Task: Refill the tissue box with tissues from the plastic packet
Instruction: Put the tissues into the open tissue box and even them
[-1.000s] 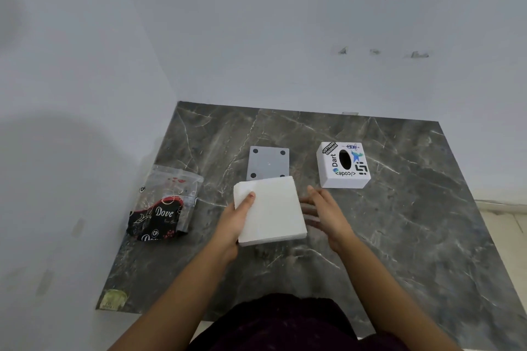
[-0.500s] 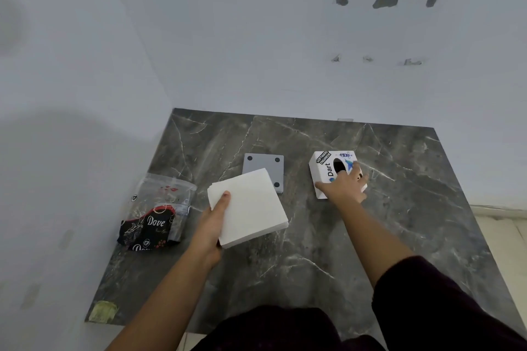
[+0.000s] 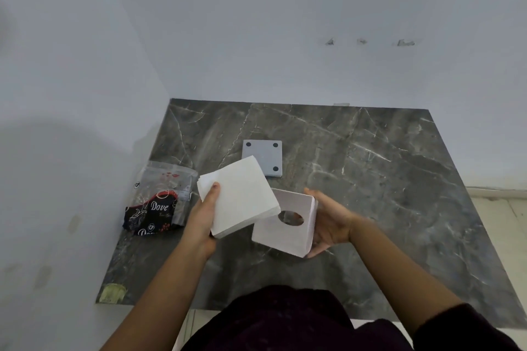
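Note:
My left hand (image 3: 201, 218) grips a thick white stack of tissues (image 3: 242, 194), tilted, above the table's middle. My right hand (image 3: 330, 221) holds the white tissue box (image 3: 288, 232) from its right side, lifted and turned over so I look into its open underside, with the oval slot visible through it. The stack's right corner overlaps the box's near-left edge. The box's grey base plate (image 3: 263, 155) with black feet lies flat behind the stack. The emptied plastic packet (image 3: 161, 202), clear with black "Dove" print, lies at the left.
The dark marble table (image 3: 385, 179) stands in a corner, with walls at the left and behind. A yellowish sticker (image 3: 112, 292) sits at the near-left corner. Tiled floor (image 3: 504, 216) shows beyond the table's right edge.
My right hand picked the tissue box off the table's right middle, flipped it and brought it close to the stack. My left hand raised and tilted the tissues.

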